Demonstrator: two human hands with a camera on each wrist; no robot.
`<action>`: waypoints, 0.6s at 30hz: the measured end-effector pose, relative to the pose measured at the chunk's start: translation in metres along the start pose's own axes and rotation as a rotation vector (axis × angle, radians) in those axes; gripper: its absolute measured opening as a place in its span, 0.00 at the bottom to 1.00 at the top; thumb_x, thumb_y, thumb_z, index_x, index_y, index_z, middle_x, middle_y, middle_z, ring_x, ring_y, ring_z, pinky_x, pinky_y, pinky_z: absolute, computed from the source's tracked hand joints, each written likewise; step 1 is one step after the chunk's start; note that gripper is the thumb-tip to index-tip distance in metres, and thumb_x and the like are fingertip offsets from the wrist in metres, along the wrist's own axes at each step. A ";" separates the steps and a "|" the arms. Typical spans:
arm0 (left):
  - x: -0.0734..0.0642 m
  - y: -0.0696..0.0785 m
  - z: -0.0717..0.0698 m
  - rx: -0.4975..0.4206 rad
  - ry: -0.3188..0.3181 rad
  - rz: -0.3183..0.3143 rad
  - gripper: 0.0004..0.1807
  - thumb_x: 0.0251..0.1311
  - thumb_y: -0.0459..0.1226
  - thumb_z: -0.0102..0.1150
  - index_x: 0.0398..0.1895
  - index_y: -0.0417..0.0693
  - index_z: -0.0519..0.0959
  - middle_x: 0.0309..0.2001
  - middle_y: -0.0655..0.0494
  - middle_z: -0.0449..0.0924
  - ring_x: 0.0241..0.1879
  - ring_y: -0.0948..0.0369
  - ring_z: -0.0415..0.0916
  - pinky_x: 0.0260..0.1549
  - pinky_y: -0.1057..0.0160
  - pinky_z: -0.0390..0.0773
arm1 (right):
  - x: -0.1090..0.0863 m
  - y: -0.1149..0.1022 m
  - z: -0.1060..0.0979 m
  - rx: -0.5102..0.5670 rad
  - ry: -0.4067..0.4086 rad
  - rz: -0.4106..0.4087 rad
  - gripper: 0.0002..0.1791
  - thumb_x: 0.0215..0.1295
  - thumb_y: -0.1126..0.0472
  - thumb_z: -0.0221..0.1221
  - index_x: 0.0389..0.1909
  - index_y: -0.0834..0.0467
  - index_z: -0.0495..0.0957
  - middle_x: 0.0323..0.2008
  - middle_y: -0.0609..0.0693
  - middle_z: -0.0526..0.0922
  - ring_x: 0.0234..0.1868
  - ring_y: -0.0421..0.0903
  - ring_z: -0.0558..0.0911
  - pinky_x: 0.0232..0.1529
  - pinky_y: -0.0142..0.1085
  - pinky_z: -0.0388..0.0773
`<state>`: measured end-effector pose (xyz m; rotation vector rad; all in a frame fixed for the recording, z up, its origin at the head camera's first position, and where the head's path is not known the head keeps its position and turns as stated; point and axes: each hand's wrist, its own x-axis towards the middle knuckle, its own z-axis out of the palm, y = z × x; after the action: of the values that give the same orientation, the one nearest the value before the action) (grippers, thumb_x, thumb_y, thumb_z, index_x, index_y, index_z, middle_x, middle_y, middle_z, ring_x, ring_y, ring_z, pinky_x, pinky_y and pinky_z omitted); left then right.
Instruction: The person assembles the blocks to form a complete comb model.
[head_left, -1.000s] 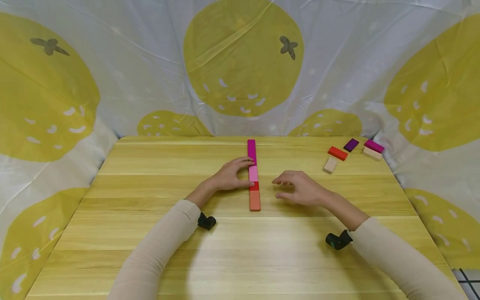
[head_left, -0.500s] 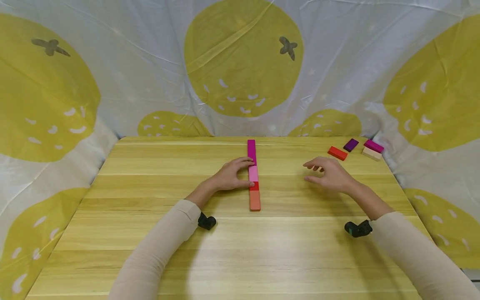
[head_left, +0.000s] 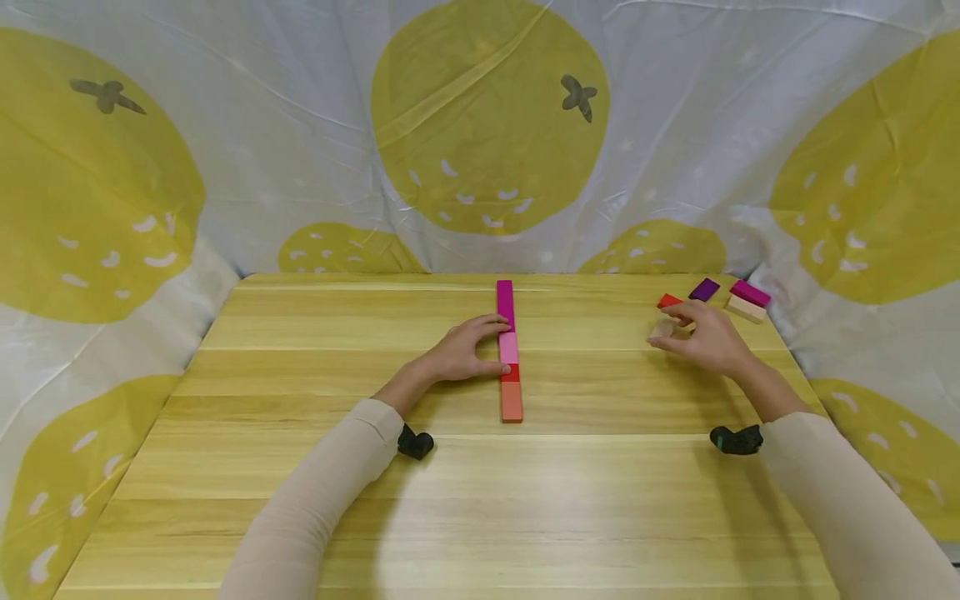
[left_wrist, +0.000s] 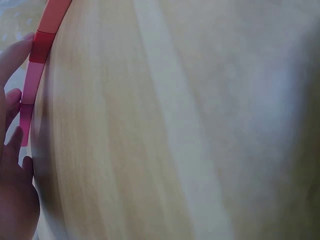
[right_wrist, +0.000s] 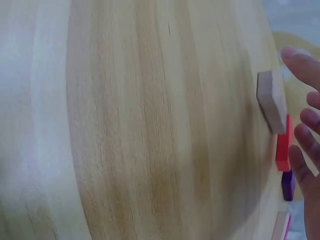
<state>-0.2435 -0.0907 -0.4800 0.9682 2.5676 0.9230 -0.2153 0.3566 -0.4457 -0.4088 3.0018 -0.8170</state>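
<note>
Foremost, a coral block (head_left: pixel 512 402) ends a row on the tabletop (head_left: pixel 570 500). Beyond, the left hand (head_left: pixel 459 350), fingers apart, touches the row's crimson block (head_left: pixel 513 375). The right hand (head_left: pixel 708 336) brackets a pale wooden block (right_wrist: pixel 271 102), fingers parted, contact unclear; a scarlet block (head_left: pixel 670 300) lies behind.

Red, pink and purple blocks are standing out on a yellow wood-grain table (head_left: pixel 570 517) before a white cloth (head_left: pixel 285 150) printed with yellow fruit.
In the middle, the row of blocks (head_left: pixel 508 348) is running from magenta at the far end through pink and red to salmon at the near end; at far right, a red block (head_left: pixel 669 301), a purple block (head_left: pixel 705 290), a magenta block (head_left: pixel 751 292), a farther beige block (head_left: pixel 746 310) and a nearer beige block (head_left: pixel 661 330) are showing; both sleeves (head_left: pixel 315 492) are showing plain beige.
</note>
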 end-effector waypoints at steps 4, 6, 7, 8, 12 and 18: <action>0.000 0.000 0.000 -0.006 0.001 0.008 0.43 0.61 0.54 0.70 0.77 0.49 0.69 0.77 0.53 0.61 0.77 0.52 0.54 0.73 0.45 0.52 | 0.002 0.010 0.002 -0.018 -0.044 0.043 0.44 0.60 0.44 0.74 0.66 0.71 0.74 0.61 0.73 0.73 0.54 0.66 0.79 0.55 0.65 0.72; 0.000 0.000 0.001 -0.006 0.000 0.012 0.43 0.61 0.54 0.70 0.77 0.48 0.69 0.77 0.52 0.60 0.77 0.52 0.54 0.73 0.45 0.52 | 0.003 0.015 0.004 -0.031 -0.068 0.051 0.46 0.59 0.42 0.75 0.66 0.72 0.74 0.54 0.69 0.77 0.49 0.63 0.78 0.51 0.59 0.74; 0.000 0.000 0.001 -0.006 -0.002 0.013 0.43 0.61 0.54 0.70 0.77 0.48 0.69 0.78 0.52 0.60 0.77 0.52 0.54 0.73 0.45 0.52 | 0.003 0.017 0.005 -0.034 -0.077 0.055 0.46 0.59 0.42 0.74 0.66 0.72 0.73 0.51 0.67 0.78 0.48 0.61 0.77 0.49 0.57 0.74; 0.000 0.000 0.001 -0.005 -0.003 0.014 0.43 0.61 0.54 0.70 0.77 0.48 0.69 0.78 0.52 0.60 0.77 0.52 0.54 0.73 0.45 0.52 | 0.003 0.018 0.006 -0.035 -0.086 0.057 0.46 0.59 0.42 0.74 0.66 0.73 0.73 0.49 0.65 0.79 0.46 0.59 0.76 0.48 0.55 0.74; 0.000 0.001 0.000 -0.003 0.000 0.013 0.43 0.61 0.53 0.71 0.76 0.48 0.69 0.77 0.52 0.61 0.77 0.52 0.54 0.73 0.44 0.53 | 0.003 0.020 0.008 -0.022 -0.088 0.068 0.43 0.62 0.46 0.74 0.66 0.74 0.73 0.47 0.64 0.81 0.46 0.59 0.77 0.46 0.53 0.74; 0.000 0.001 -0.001 -0.003 0.001 0.005 0.43 0.60 0.54 0.71 0.76 0.48 0.69 0.77 0.52 0.61 0.77 0.52 0.55 0.73 0.44 0.53 | 0.006 0.018 0.009 0.019 -0.102 0.076 0.40 0.63 0.52 0.73 0.66 0.75 0.71 0.50 0.68 0.81 0.49 0.62 0.79 0.48 0.54 0.75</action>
<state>-0.2438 -0.0909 -0.4787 0.9741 2.5649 0.9289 -0.2253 0.3658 -0.4622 -0.3229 2.8936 -0.7931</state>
